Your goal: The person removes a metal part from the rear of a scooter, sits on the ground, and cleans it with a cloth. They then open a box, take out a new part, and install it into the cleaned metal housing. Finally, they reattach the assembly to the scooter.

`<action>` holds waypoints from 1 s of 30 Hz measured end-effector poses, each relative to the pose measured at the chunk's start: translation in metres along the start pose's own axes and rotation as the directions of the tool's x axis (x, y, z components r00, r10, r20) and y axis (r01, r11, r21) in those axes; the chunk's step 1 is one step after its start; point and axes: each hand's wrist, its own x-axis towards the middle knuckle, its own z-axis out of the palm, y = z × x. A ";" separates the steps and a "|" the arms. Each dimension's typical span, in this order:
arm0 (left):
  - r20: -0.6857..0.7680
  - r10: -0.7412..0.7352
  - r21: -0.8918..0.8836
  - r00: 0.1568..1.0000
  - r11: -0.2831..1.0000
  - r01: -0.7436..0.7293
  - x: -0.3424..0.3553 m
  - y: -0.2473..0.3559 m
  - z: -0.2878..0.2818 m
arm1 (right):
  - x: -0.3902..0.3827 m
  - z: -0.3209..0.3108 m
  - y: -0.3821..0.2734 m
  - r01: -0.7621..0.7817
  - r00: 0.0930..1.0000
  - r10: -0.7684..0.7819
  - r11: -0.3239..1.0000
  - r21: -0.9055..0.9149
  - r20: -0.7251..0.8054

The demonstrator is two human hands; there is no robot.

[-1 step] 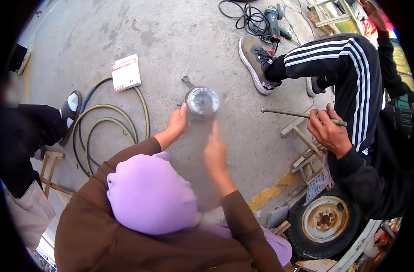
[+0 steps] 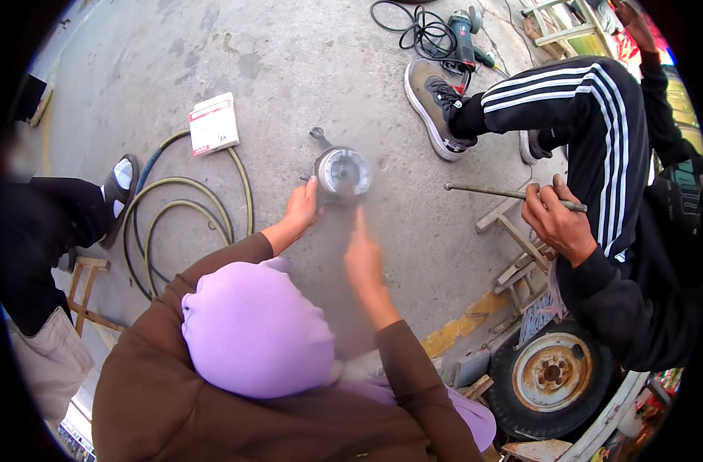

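Above the concrete floor, my left hand (image 2: 299, 206) grips the lower left edge of a round grey metal brake plate (image 2: 343, 172). A pale ring shows on its upper face, and a short lever arm sticks out at the upper left. Just below the plate's right side is my right hand (image 2: 364, 258), smeared by motion. One finger or the thumb points up toward the plate; whether this hand holds anything cannot be made out. Greyish dust blurs the space around it. Brown sleeves cover both my arms, with lilac ribbed cloth (image 2: 255, 331) between them.
Left of the plate lie a coiled hose (image 2: 174, 182) and a white-and-red box (image 2: 213, 125). A co-worker's hand (image 2: 561, 219) holds a thin metal rod (image 2: 482, 189) at the right. An angle grinder (image 2: 461, 40) lies behind; a rusty wheel (image 2: 552, 373) is near right.
My right hand has shifted slightly left and is still blurred. My left hand and the brake plate stay nearly in place.
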 end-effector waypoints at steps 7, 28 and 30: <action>-0.064 0.029 0.045 0.998 0.999 -0.027 0.002 -0.002 0.001 | 0.007 0.007 0.024 0.096 0.994 -0.102 0.982 -0.160 -0.026; -0.089 0.020 0.067 0.996 0.998 -0.014 0.002 -0.003 0.007 | -0.002 0.003 -0.011 -0.016 1.000 0.016 1.000 -0.012 -0.001; -0.069 0.035 0.071 0.997 0.997 -0.030 0.004 -0.004 0.011 | 0.000 0.012 0.000 -0.013 1.000 0.013 0.999 -0.031 -0.012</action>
